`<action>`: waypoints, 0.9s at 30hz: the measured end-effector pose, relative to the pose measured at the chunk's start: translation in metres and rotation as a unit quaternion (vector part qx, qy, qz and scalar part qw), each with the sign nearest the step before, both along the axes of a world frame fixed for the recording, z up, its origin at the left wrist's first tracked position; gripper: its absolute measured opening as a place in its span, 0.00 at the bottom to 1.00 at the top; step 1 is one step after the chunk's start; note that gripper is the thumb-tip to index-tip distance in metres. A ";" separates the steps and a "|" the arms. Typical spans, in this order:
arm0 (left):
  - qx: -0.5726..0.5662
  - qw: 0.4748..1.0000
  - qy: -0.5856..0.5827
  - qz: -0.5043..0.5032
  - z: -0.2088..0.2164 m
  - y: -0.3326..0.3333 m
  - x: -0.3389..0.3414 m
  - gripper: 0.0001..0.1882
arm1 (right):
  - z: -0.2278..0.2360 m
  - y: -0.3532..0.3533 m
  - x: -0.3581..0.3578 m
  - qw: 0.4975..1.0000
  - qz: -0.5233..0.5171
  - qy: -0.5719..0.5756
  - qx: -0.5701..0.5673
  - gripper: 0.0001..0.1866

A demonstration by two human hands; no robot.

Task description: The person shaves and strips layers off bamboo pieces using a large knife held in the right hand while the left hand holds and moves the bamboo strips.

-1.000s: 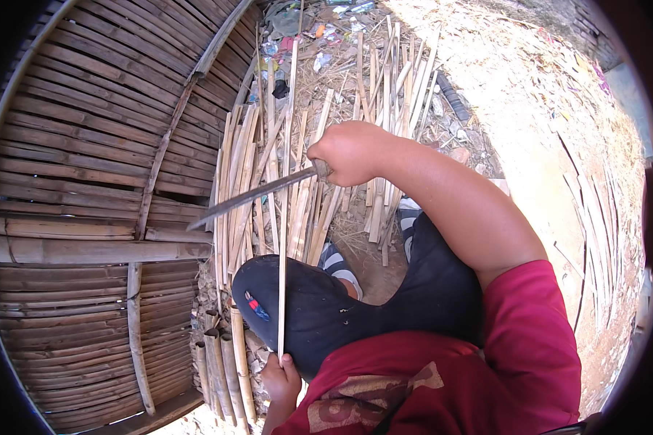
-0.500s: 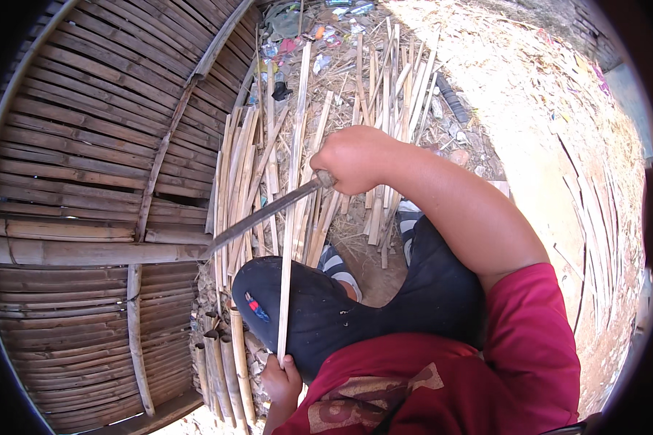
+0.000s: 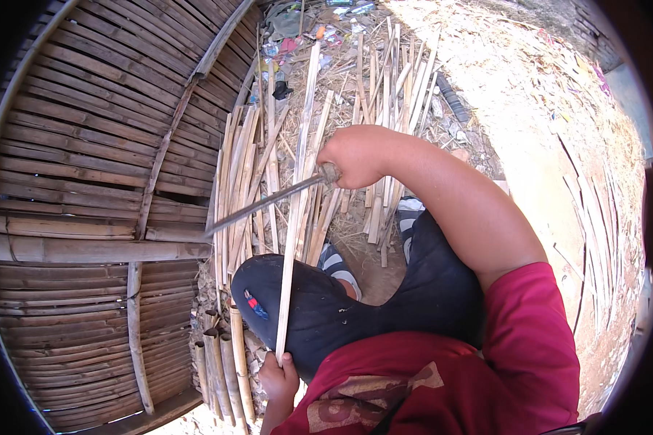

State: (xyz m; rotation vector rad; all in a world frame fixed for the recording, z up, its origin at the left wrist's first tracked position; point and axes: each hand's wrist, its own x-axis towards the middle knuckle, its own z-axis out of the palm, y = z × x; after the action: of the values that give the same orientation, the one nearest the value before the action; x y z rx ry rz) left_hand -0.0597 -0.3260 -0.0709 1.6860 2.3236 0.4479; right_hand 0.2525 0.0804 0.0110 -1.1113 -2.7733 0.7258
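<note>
My right hand [image 3: 352,156] is closed round the handle of a long-bladed knife [image 3: 265,201], whose blade points left and slightly toward me. The blade crosses a long pale bamboo strip [image 3: 292,246]; whether they touch, I cannot tell. At the strip's near end my left hand [image 3: 277,373] grips it between thumb and fingers. From there the strip runs away from me, over my dark-trousered left knee and past the knife. Under its far part lie several more split bamboo strips [image 3: 239,159] on the ground.
A slatted bamboo wall [image 3: 87,145] stands on the left. Cut bamboo poles [image 3: 228,370] rise beside my left knee. More strips [image 3: 395,80] and scattered litter [image 3: 326,36] lie ahead. A dark tube-like thing [image 3: 451,98] rests beyond my right arm, and thin strips [image 3: 595,225] lie far right.
The strip's far end has swung a little to the right. The knife has shifted slightly, its blade now looking narrower, turned more edge-on. My left hand has hardly moved.
</note>
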 end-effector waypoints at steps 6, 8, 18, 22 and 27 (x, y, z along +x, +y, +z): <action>0.017 0.998 -0.047 -0.024 -0.001 0.004 -0.010 0.30 | -0.002 0.033 0.043 0.990 -0.098 0.081 -0.064 0.21; 0.011 0.999 -0.050 -0.016 0.003 0.005 -0.007 0.29 | -0.006 0.042 0.051 0.978 -0.188 0.093 -0.020 0.25; 0.043 0.996 -0.071 -0.024 -0.002 0.004 -0.006 0.29 | 0.025 0.000 0.001 1.000 0.008 0.000 0.023 0.16; 0.025 0.998 -0.062 -0.012 -0.001 0.005 -0.008 0.28 | -0.023 0.055 0.029 0.984 -0.157 0.085 -0.005 0.17; 0.025 0.996 -0.087 -0.012 -0.006 0.006 -0.012 0.28 | -0.018 0.018 -0.001 0.986 -0.087 0.124 0.068 0.17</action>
State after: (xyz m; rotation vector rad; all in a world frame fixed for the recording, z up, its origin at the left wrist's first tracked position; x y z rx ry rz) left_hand -0.0719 -0.3201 -0.0773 1.6234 2.1823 0.6261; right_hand 0.2517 0.0988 -0.0066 -1.1328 -2.4430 0.6004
